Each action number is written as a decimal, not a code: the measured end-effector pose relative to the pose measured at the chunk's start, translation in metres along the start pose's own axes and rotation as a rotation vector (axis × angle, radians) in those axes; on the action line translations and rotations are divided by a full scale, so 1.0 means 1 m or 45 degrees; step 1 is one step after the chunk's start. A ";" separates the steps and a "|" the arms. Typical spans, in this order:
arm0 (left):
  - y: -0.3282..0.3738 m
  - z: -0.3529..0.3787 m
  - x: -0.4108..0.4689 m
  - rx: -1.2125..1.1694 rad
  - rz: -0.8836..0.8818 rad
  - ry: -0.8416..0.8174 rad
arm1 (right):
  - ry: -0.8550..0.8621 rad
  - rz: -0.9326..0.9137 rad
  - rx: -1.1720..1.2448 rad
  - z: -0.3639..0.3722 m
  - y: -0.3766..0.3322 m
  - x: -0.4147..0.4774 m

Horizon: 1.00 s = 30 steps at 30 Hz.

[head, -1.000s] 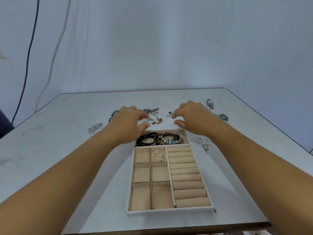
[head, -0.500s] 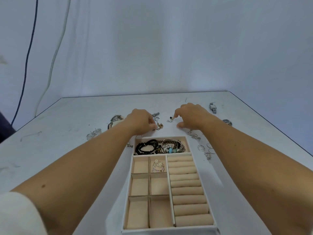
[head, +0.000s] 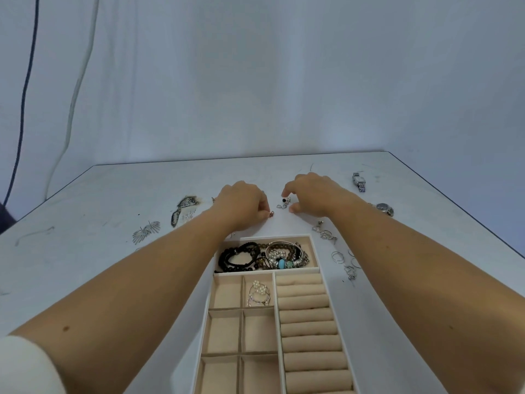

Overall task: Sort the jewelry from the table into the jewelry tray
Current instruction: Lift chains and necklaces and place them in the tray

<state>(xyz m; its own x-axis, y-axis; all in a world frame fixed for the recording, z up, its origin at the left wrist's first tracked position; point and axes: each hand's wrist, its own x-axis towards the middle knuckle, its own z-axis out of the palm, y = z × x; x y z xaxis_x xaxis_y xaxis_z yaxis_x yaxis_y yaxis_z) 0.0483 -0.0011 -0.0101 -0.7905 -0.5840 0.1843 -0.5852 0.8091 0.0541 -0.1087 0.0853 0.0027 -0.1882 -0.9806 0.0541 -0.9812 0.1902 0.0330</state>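
1. Head view. Left hand (head: 241, 206): fingers curled, tips pinching a small gold piece (head: 271, 214) low on the table (head: 113, 194), just beyond the jewelry tray (head: 315, 253).
2. Right hand (head: 315, 194): forefinger and thumb apart, straddling silver earrings (head: 285, 202); not closed on them.
3. Judgement: close the right pinch low on the metal and lift straight; light pieces slip or snag.
4. Bracelets (head: 264, 257) fill the far compartment; a pearl piece (head: 258, 291) sits in one small cell. Aim for a bare small cell.
5. Rings (head: 338, 257) lie right of the tray, near the ring rolls (head: 304, 314).

Beige-lined jewelry tray (head: 224, 331), black bead bracelets (head: 235, 258) (one turquoise bead (head: 281, 263)), white table (head: 113, 194)
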 end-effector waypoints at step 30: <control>-0.019 -0.030 -0.006 -0.683 -0.176 0.480 | 0.132 -0.048 0.154 0.010 -0.028 0.012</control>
<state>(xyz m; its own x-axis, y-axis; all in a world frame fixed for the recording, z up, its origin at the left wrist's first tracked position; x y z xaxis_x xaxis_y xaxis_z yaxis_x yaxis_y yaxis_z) 0.0693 -0.0109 0.0176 -0.5404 -0.7008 0.4656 -0.4288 0.7055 0.5642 -0.0836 0.0676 -0.0075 -0.1518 -0.9757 0.1577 -0.9866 0.1400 -0.0835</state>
